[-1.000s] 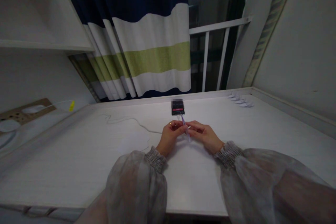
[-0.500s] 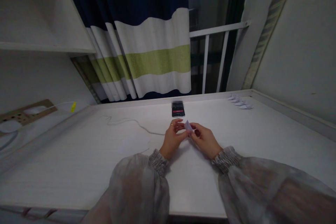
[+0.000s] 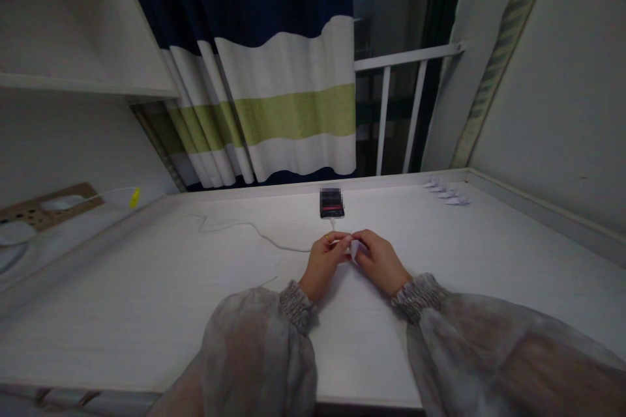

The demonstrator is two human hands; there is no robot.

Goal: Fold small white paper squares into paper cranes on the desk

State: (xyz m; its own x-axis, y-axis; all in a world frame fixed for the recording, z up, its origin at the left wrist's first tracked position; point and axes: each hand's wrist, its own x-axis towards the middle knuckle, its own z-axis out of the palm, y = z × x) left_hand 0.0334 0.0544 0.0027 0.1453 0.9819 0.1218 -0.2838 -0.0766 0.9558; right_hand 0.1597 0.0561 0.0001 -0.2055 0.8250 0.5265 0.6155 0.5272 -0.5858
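Note:
Between my two hands, over the middle of the white desk, is a small folded piece of white paper. My left hand pinches its left side with thumb and fingers; a ring shows on one finger. My right hand grips the right side, its fingers curled around the fold. The fingers hide much of the paper, so its full shape cannot be made out. Just beyond the hands lies a phone with a white cable running to it.
Several small folded paper pieces stand in a row at the desk's back right. A pale paper sheet lies left of my left hand. A power strip is on the left wall. A striped curtain hangs behind the desk.
The folded paper has turned from pointing upward to pointing down toward me. My left fingers have closed in over its top, and both hands have shifted slightly.

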